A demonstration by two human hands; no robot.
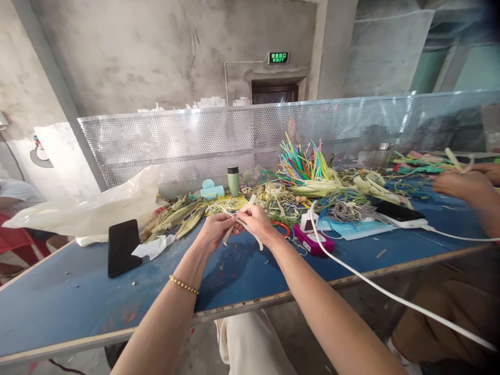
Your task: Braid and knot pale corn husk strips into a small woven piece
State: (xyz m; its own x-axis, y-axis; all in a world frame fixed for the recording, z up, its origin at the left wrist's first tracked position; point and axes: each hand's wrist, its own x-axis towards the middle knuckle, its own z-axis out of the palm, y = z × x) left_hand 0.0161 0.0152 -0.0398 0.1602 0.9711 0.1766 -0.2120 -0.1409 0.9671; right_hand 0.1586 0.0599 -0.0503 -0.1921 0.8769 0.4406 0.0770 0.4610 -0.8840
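Above the blue tabletop [242,281], my left hand [214,229] and my right hand [255,221] are close together, fingers pinched on pale flat strips [253,236]. The strips cross between my fingertips; their loose ends stick up past my right hand and hang below both hands. The exact crossing is partly hidden by my fingers. Just behind lie dried husks [189,221] and a tangle of pale and green strands [279,200]. A red ring-like object [283,227] is to the right of my right hand.
A black phone [124,248], white paper [154,247] and plastic bag [97,208] lie left. A green bottle [233,183] stands behind. Right are a purple device [314,240], a white cable [363,289] and a blue mask [355,229]. A co-worker's hands [455,183] hold pale strips.
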